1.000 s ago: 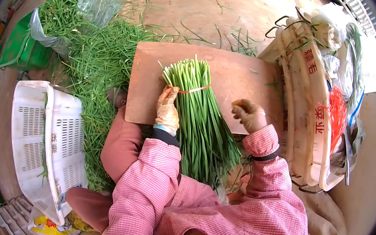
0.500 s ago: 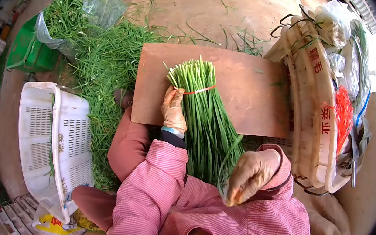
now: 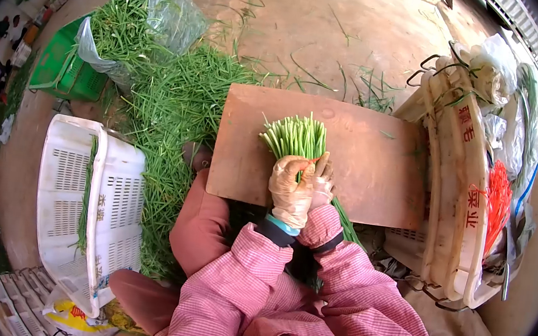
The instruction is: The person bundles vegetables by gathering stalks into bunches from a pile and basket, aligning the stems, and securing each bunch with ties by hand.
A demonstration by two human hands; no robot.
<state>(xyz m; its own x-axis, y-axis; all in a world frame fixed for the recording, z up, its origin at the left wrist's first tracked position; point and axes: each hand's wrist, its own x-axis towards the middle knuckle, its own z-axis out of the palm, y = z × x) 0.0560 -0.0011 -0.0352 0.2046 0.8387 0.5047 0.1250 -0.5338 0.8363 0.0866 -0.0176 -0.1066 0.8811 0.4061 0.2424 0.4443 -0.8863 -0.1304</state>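
A bunch of garlic chives [image 3: 294, 135] lies across the brown board [image 3: 375, 174], its pale cut ends pointing away from me. My left hand [image 3: 291, 191], in a thin glove, is closed over the bunch just below those ends, thumb and forefinger bent together. Pressed close beside it, my right hand [image 3: 323, 180] is closed at the bunch's right side, also gloved. A bit of red tie [image 3: 314, 161] shows between the fingers of both hands. Most of the green leaves are hidden under my hands and sleeves.
Loose green leaves [image 3: 176, 103] are heaped left of the board. Behind them a plastic bag [image 3: 173, 18] of trimmings rests on a green crate [image 3: 53, 64]. A white crate [image 3: 123, 180] stands at left. Upright crates [image 3: 444, 189] with red strings [image 3: 497, 203] stand at right.
My right hand has moved from near my lap up to the bunch, beside my left. My left hand has shifted over the top of the bunch at the tie. The view has tilted slightly.
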